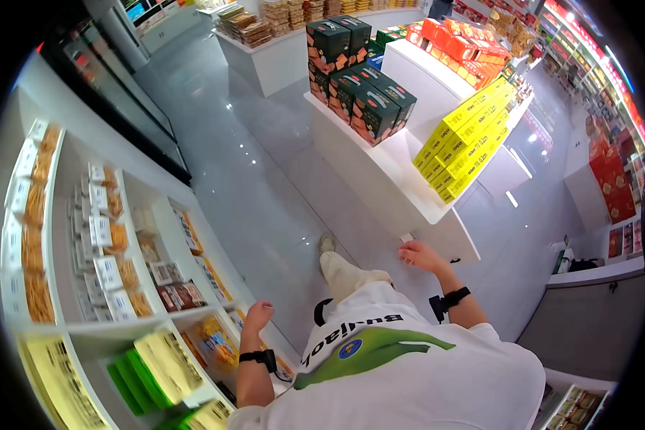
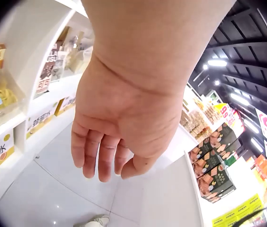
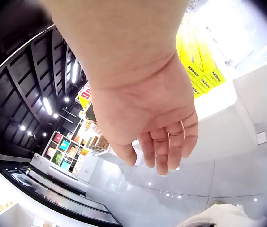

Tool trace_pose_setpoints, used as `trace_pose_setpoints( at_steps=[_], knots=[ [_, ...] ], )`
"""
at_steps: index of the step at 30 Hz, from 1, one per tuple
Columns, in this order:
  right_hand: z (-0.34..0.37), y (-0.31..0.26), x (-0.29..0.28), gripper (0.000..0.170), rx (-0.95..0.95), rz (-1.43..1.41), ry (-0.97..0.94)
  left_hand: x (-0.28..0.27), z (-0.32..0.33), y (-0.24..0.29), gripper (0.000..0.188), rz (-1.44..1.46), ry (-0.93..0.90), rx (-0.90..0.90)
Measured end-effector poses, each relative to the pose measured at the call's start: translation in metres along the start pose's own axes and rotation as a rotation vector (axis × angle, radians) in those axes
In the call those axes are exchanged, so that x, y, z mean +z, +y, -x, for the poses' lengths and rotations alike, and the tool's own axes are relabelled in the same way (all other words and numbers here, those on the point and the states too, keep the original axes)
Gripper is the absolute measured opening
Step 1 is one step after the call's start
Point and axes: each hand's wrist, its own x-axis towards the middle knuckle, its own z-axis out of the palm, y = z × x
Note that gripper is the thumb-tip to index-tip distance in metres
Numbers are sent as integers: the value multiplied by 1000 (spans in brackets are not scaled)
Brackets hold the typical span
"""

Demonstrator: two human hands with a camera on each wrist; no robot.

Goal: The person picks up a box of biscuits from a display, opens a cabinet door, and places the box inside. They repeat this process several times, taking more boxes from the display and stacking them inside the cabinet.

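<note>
My left hand (image 1: pixel 258 315) hangs beside the white shelf unit on the left, and in the left wrist view its fingers (image 2: pixel 106 158) droop loosely with nothing in them. My right hand (image 1: pixel 421 256) hangs near the end of the white display counter (image 1: pixel 380 172), its palm bare and fingers relaxed in the right wrist view. Yellow boxes (image 1: pixel 466 143) are stacked on that counter, with dark green boxes (image 1: pixel 369 107) at its far left corner. Packets of stick-shaped snacks (image 1: pixel 111 229) stand in the shelf compartments nearest the left hand.
A dark-framed glass-door cabinet (image 1: pixel 115 93) runs along the left wall. Grey tiled floor (image 1: pixel 265 165) lies between shelf and counter. Red-orange boxes (image 1: pixel 459 46) top the counter's raised part. Another white stand (image 1: pixel 254 64) with packaged goods is farther back. A grey cabinet (image 1: pixel 588 322) stands at right.
</note>
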Motion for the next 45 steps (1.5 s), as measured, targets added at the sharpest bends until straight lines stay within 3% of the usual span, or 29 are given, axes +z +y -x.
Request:
trace_pose_setpoints(
  at_steps=[5, 8, 14, 19, 24, 30, 35, 38, 39, 41, 45],
  knots=[
    [-120, -47, -2, 27, -58, -101, -9, -53, -65, 30, 39, -39, -80, -38],
    [-189, -114, -10, 27, -108, -102, 15, -93, -112, 33, 41, -88, -80, -15],
    [-287, -245, -45, 29, -249, 67, 15, -185, -172, 116, 40, -9, -37, -92],
    [-342, -296, -65, 30, -368, -17, 251, -237, -263, 148, 44, 2, -83, -37],
    [-382, -334, -66, 26, -324, -73, 477, -291, -400, 184, 46, -183, -242, 82],
    [-409, -399, -78, 23, -322, -60, 809, -371, -557, 302, 46, -232, -290, 252],
    [-406, -461, -88, 24, -330, -79, 993, -403, -665, 406, 53, -487, -440, 467],
    [-428, -492, -99, 28, -323, -157, 1044, -408, -678, 500, 67, -513, -467, 517],
    [-440, -501, -106, 30, -382, -50, 1089, -404, -686, 525, 67, -534, -479, 525],
    [-463, -517, -122, 36, -428, 12, 1082, -391, -699, 564, 82, -376, -574, 572],
    [-520, -544, -165, 40, -472, 103, 1172, -363, -704, 643, 98, -411, -608, 671]
  ],
)
